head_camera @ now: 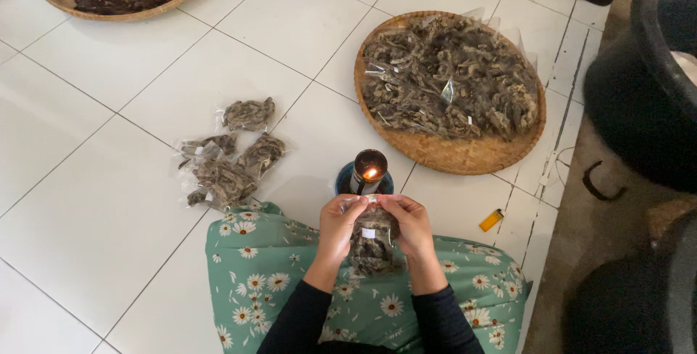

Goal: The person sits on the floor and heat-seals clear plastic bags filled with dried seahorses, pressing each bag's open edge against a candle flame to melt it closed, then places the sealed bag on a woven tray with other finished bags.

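Here both hands, left hand [338,217] and right hand [412,222], pinch the small clear packet [372,241] of dried pieces by its top edge, each grip closed on it. Seemingly the edge sits just above the lamp flame [370,173]; keeping it taut and level, fingers clear of the heat, would serve best.

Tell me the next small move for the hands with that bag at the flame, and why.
Probably ease the small clear bag's top edge toward the lit candle: left hand and right hand pinch that edge just short of the flame, and other packets lie to the left.

Dark sleeves [305,318], green daisy-print skirt [254,267]
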